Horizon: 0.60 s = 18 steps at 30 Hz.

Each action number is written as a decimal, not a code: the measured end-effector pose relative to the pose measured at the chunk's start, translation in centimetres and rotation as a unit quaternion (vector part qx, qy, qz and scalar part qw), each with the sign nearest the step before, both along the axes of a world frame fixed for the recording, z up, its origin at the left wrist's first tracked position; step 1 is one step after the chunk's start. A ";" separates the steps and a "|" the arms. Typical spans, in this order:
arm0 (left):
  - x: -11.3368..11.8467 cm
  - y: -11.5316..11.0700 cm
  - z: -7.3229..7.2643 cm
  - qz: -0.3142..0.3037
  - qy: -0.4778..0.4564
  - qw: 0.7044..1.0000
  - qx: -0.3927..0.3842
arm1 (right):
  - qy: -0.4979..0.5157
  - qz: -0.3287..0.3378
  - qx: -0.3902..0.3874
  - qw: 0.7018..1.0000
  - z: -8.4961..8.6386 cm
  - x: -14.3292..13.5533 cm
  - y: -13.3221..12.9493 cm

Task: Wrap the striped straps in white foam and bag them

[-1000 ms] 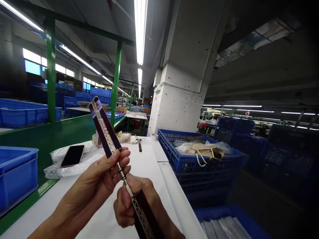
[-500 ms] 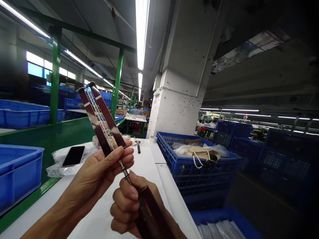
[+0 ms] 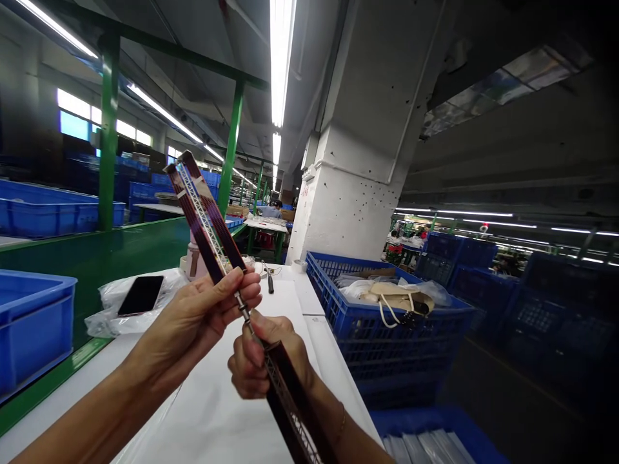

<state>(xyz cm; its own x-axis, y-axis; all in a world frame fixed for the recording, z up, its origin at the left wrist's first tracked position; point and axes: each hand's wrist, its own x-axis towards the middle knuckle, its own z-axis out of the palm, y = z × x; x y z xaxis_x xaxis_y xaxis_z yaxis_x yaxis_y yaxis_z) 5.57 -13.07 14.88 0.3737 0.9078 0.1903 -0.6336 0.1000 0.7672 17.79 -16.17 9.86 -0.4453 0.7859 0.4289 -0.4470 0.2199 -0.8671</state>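
Observation:
My left hand (image 3: 193, 322) pinches the lower end of a long dark red-brown double panel (image 3: 220, 225) between thumb and fingers. A silver lattice strip runs along this panel's middle, and it tilts up and to the left. From its base a thin metal rod (image 3: 244, 311) with rings leads down to my right hand (image 3: 278, 348). My right thumb and curled fingers grip the rod's lower part, at the top of a second similar double panel (image 3: 290, 393), which slopes down past my wrist. Whether the two pieces are joined there is hidden by my fingers.
A white table (image 3: 222, 412) lies beneath my hands. At left are a phone (image 3: 141, 295) on plastic bags and a blue bin (image 3: 39, 322). A black-handled tool (image 3: 270, 282) lies farther back. A blue crate (image 3: 387, 341) of bagged items stands right, beside a pillar (image 3: 348, 187).
My right hand has shifted slightly up and right, so more of the lower panel shows. The upper panel has turned a little and sits slightly right. The camera view has shifted slightly.

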 end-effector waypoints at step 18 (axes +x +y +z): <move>1.7 4.8 -3.0 -0.022 0.045 0.999 0.002 | -0.376 -0.344 0.091 0.856 0.4 2.3 1.2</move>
<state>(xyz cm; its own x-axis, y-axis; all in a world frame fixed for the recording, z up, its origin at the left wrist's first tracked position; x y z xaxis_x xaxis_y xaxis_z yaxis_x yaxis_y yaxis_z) 7.31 -8.31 11.84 0.4280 0.8899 0.1575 -0.5578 0.1230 0.8208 20.08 -14.93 10.24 -0.1083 0.9239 0.3670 0.5116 0.3683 -0.7763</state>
